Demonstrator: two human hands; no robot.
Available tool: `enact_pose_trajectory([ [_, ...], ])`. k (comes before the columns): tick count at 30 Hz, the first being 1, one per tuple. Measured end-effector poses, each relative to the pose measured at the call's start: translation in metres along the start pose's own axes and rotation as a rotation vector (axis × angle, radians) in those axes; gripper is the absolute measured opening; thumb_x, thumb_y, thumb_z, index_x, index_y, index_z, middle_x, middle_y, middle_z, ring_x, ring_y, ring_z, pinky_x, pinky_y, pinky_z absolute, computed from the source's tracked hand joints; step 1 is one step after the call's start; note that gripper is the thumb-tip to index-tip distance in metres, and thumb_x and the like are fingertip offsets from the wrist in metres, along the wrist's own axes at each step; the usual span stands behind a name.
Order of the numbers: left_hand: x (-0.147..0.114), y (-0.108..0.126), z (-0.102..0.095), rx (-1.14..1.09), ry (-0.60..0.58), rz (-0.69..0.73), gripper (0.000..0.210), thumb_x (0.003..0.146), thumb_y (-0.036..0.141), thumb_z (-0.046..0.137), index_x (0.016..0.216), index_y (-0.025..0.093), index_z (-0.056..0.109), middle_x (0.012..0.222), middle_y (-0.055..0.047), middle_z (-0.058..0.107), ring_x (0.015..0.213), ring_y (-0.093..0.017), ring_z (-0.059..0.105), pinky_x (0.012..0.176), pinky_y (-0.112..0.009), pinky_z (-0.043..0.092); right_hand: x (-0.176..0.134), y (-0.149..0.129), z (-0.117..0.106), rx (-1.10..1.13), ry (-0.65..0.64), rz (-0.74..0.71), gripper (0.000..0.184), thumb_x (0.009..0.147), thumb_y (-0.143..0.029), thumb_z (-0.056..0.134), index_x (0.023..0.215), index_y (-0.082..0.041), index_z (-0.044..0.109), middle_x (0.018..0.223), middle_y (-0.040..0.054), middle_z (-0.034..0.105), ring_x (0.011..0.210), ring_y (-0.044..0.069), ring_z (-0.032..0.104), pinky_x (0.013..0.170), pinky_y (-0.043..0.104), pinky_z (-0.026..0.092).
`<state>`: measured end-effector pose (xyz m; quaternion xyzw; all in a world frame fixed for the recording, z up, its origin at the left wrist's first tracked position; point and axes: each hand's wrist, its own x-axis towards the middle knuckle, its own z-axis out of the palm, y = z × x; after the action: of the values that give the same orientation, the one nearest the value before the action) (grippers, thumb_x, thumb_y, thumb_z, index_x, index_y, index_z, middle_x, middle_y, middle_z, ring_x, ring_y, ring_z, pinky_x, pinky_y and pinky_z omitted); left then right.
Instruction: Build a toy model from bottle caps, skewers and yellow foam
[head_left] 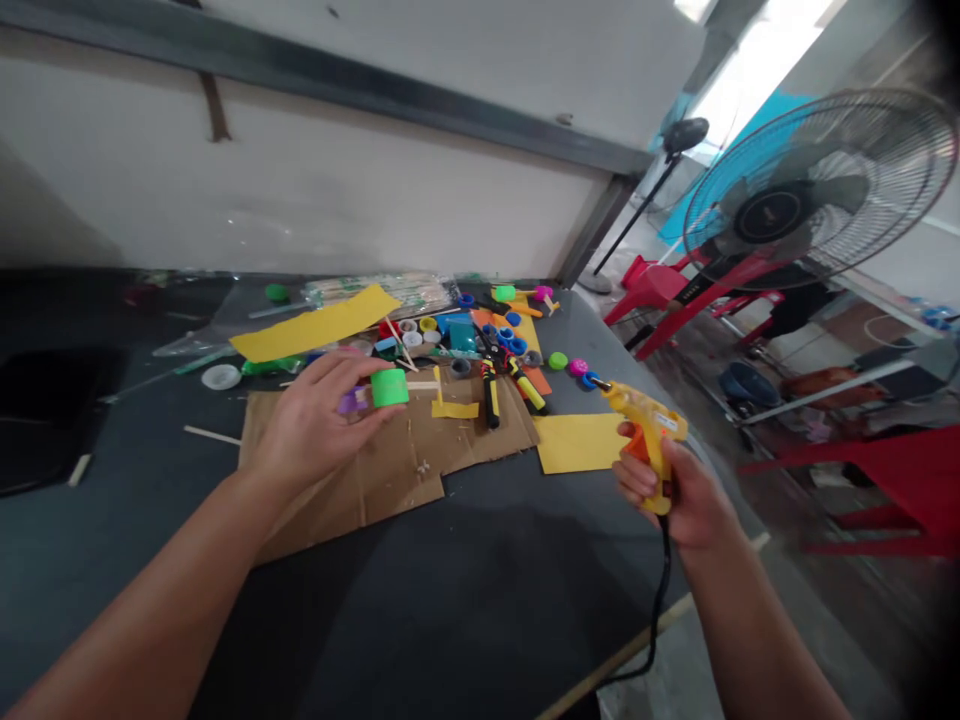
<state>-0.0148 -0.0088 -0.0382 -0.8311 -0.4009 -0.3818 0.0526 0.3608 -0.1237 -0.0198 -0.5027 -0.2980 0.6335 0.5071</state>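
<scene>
Between the thumb and fingers of my left hand is a bright green bottle cap, held above the cardboard. A purple piece shows beside the cap within the same grasp; whether they are joined I cannot tell. My right hand is wrapped around a yellow hot glue gun, fingers at its orange trigger. Its nozzle points up and left, near a blue cap on the table. A black cord hangs from the grip.
Pliers with yellow-black handles lie on the cardboard near a yellow strip. Several coloured caps, sticks and a yellow sheet lie behind. Another yellow sheet is at right. A standing fan and red stools stand beyond the table's edge.
</scene>
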Motion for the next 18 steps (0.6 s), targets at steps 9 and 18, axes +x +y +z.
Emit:
enact_pose_trajectory([
  [9,0.004,-0.004,-0.01,-0.044,-0.047,0.043,0.03,0.082,0.03,0.066,0.109,0.018,0.06,0.106,-0.009,0.067,0.101,-0.021,0.061,0.09,-0.038,0.051,0.055,0.005,0.102,-0.07,-0.404,0.026,0.022,0.071,-0.037,0.073,0.08,-0.019,0.067,0.073,0.0014,0.06,0.065,0.012,0.054,0.051,0.023,0.046],
  [18,0.005,-0.012,-0.019,-0.005,-0.049,0.094,0.034,0.082,0.033,0.067,0.111,0.017,0.062,0.105,-0.01,0.068,0.101,-0.021,0.062,0.09,-0.038,0.052,0.059,0.03,0.117,-0.507,-0.092,-0.159,0.025,0.077,-0.042,0.067,0.08,-0.017,0.068,0.079,0.0045,0.067,0.057,0.01,0.056,0.046,0.022,0.046],
])
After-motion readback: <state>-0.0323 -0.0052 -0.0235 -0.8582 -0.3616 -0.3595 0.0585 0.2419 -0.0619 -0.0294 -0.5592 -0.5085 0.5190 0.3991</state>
